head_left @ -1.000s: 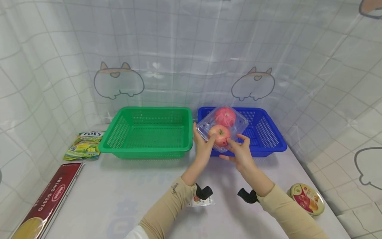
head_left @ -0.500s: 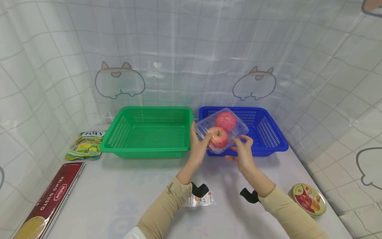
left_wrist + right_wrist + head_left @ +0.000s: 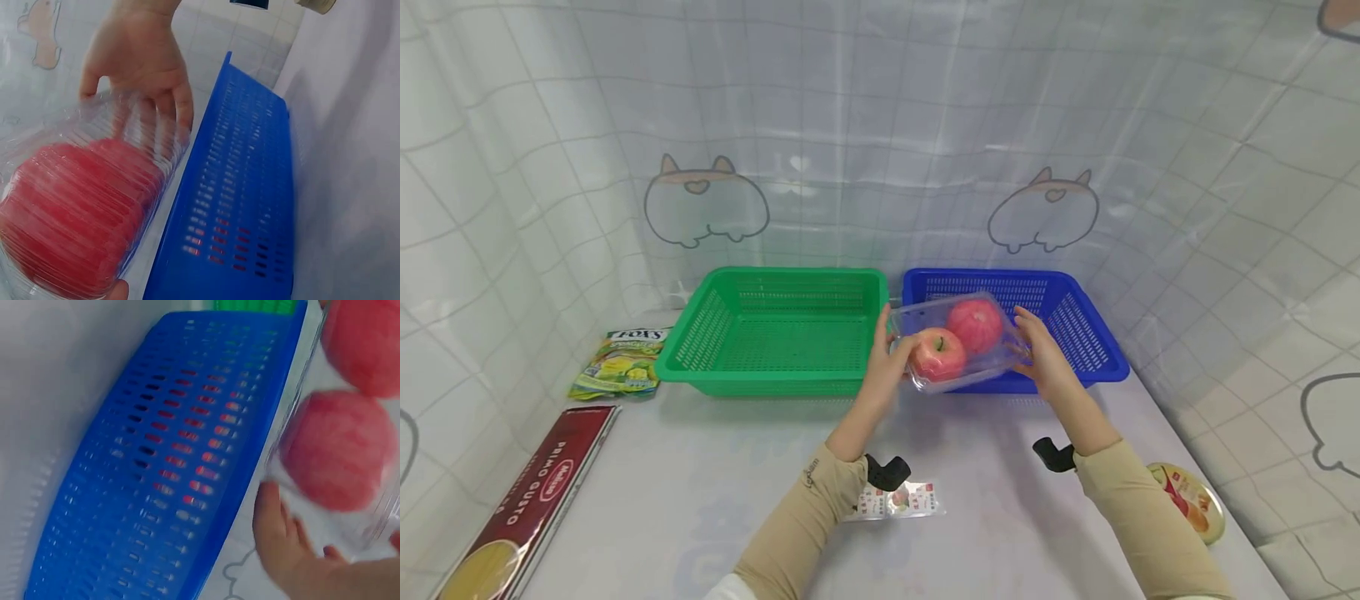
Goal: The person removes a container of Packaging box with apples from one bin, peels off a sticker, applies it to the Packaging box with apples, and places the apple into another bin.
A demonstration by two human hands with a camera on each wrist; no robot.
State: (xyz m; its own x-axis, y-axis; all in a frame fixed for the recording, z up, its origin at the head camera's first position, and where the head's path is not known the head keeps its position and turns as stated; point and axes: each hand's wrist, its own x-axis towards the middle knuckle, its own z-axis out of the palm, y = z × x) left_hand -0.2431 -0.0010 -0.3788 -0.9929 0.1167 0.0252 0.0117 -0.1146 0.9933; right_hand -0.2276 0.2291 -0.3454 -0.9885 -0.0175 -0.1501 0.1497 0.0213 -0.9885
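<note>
A clear plastic clamshell (image 3: pixel 973 367) with two red apples (image 3: pixel 937 353) inside hangs over the front left rim of the blue basket (image 3: pixel 1086 342). My left hand (image 3: pixel 891 350) grips its left end, thumb on top. On the right end my right hand (image 3: pixel 1030 337) holds it, with the fingers curled over the edge. The left wrist view shows the clamshell (image 3: pixel 94 206) close up, the right hand (image 3: pixel 140 69) behind it and the blue basket (image 3: pixel 231 212) beside it. From the right wrist I see the apples (image 3: pixel 340 453), the left hand (image 3: pixel 281 550) and the basket wall (image 3: pixel 181 462).
A green basket (image 3: pixel 775 367) stands left of the blue one. A candy packet (image 3: pixel 617 362) and a long red pasta box (image 3: pixel 520 500) lie at the left. A small sachet (image 3: pixel 898 500) lies between my forearms, a round tin (image 3: pixel 1195 504) at the right edge. A tiled curtain surrounds the table.
The clamshell went from tilted up to nearly level and dropped lower toward the blue basket. My right hand slid from its front edge round to its right end.
</note>
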